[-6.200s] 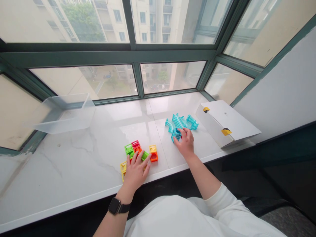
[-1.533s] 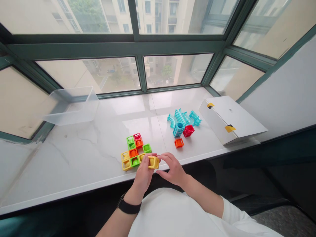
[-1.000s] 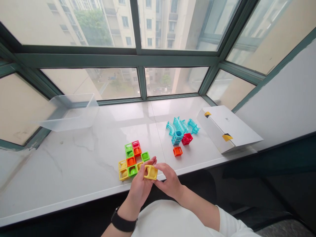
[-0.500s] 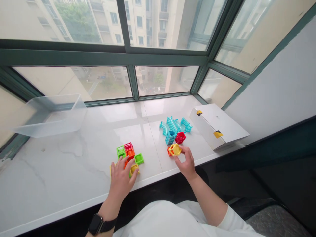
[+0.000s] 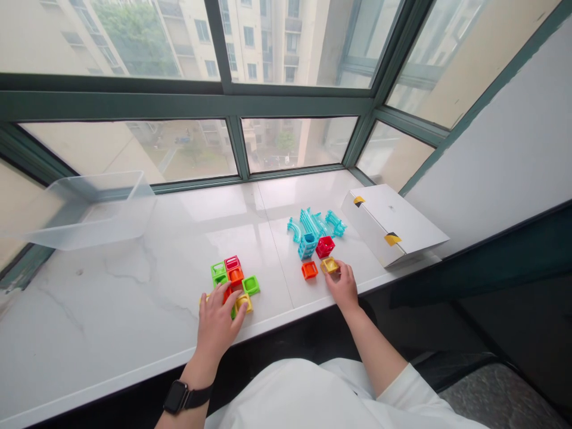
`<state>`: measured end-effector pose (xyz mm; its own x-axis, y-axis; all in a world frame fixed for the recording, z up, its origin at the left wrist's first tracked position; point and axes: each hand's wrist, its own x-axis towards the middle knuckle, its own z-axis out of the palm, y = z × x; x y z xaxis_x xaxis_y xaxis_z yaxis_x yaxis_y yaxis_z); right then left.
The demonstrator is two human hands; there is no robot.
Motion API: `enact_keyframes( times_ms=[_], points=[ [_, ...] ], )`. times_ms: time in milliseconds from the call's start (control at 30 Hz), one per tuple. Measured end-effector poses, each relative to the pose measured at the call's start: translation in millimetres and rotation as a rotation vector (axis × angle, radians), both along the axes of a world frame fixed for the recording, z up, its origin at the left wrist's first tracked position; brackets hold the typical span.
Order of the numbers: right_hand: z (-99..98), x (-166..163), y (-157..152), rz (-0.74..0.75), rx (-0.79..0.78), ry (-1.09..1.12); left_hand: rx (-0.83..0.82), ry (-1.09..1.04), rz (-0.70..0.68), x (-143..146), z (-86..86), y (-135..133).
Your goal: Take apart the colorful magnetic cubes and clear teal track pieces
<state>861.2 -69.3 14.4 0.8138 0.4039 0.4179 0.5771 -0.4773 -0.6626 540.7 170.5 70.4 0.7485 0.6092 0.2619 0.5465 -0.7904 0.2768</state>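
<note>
Pale, marble-veined worktop (image 5: 134, 286) ran below a green-framed bay window. Near its front edge, about midway along, the left hand (image 5: 217, 325) lay flat with fingers spread wide. It pressed on a flat cluster of blocks (image 5: 232, 275): small, glossy, hollow plastic cubes in green, red, orange and yellow, set side by side.

Further right along the front edge, the right hand (image 5: 343, 286) had its fingers drawn narrow at the near side of a yellow block (image 5: 330, 264) sitting on the worktop. Whether they pinched it or only touched it was hard to tell. An orange block (image 5: 309, 270) stood just beside it. A red block (image 5: 325, 246) sat behind, next to a heap of translucent teal track pieces (image 5: 313, 223), curved and ribbed. A white cardboard box (image 5: 393, 223) lay at the right end, and a clear plastic bin (image 5: 89, 208) at the back left corner.

The stone looked smooth and slick, and both hands were close to the front edge, so a nudged cube could slide off. Uneven pressure from the left palm could push the cluster apart.
</note>
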Motion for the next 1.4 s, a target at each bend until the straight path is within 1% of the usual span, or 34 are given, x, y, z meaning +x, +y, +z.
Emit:
enact_keyframes(
  times_ms=[200, 367, 600, 767, 900, 1033, 1100, 1167, 1233, 1300, 1367, 1400],
  points=[
    [-6.2, 2.2, 4.0, -0.029, -0.043, -0.036, -0.015, -0.037, 0.002, 0.8, 0.9, -0.9],
    [-7.5, 3.3, 4.0, -0.033, -0.06, -0.053, 0.019, -0.018, 0.0, 0.3, 0.3, -1.2],
    [-10.3, 4.2, 2.8, -0.045, -0.057, -0.064, 0.039, -0.002, 0.002, -0.2, -2.9, -0.7],
    [-10.2, 2.6, 1.8, -0.045, -0.008, -0.107, 0.027, -0.014, -0.002, 0.0, -3.3, 0.0],
    [-3.7, -0.5, -2.9, -0.041, 0.056, -0.156, 0.013, -0.012, 0.001, 0.5, -1.8, -0.8],
    [14.9, -10.9, -4.6, -0.027, 0.132, -0.226, 0.006, 0.001, 0.005, 0.4, 0.2, -2.6],
    [28.7, -21.5, 0.3, 0.021, 0.177, -0.247, 0.0, -0.008, 0.005, 0.0, 0.7, -3.1],
    [43.6, -36.1, 9.7, 0.114, 0.224, -0.24, -0.005, -0.015, 0.002, -0.4, 0.7, -3.2],
    [57.1, -53.6, 22.7, 0.26, 0.263, -0.196, -0.004, -0.013, -0.004, -0.7, 0.5, -3.3],
    [66.6, -72.5, 37.8, 0.44, 0.288, -0.112, -0.007, -0.008, -0.008, -1.1, 0.7, -3.6],
    [69.8, -90.8, 54.1, 0.621, 0.255, 0.003, -0.014, -0.003, -0.013, -1.9, 1.7, -4.2],
    [68.7, -99.2, 62.4, 0.696, 0.21, 0.059, -0.018, -0.001, -0.018, -2.4, 2.5, -4.6]
  ],
)
